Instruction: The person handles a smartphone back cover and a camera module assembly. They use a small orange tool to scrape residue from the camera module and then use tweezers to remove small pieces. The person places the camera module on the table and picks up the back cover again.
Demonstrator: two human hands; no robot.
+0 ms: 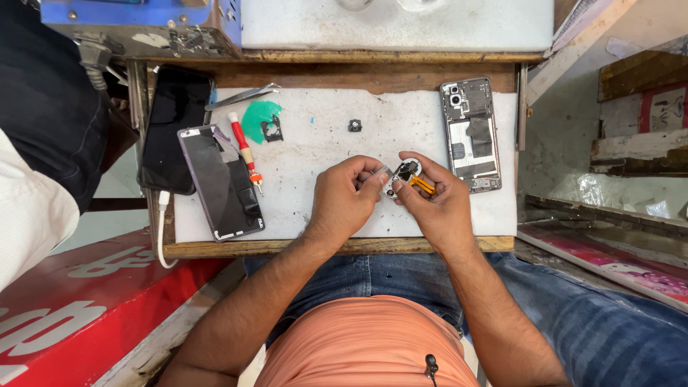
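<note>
At the far left a person's dark trouser leg (43, 107) and white sleeve (29, 215) edge into view beside a red painted surface (93, 308). A black phone (175, 129) lies screen-up at the left edge of the worktop (308, 208), with a white cable (163, 229) plugged into its lower end and looping down over the wooden front edge. Just right of it, partly overlapping, lies a phone back cover (221, 183), tilted a little. A red-handled screwdriver (244, 149) lies along the cover's right side, and metal tweezers (244, 95) lie above it, near a green plastic pick (259, 118) that touches a small black bracket (273, 130). A tiny dark part (355, 125) sits alone farther right on the white mat.

The left hand (344, 201) is closed, fingertips pinching a thin silvery tool (380, 174) whose tip touches a small camera module (405, 175). That module, with an orange flex ribbon, is held just above the mat near the middle of the worktop, between both hands. The right hand (437, 201) is curled around the module, thumb and fingers gripping it.

Just right of the hands lies an opened phone body (473, 136), its insides facing up, upright along the worktop's right edge. Below, the person's orange shirt (365, 344) and blue jeans (609, 322) fill the foreground.
</note>
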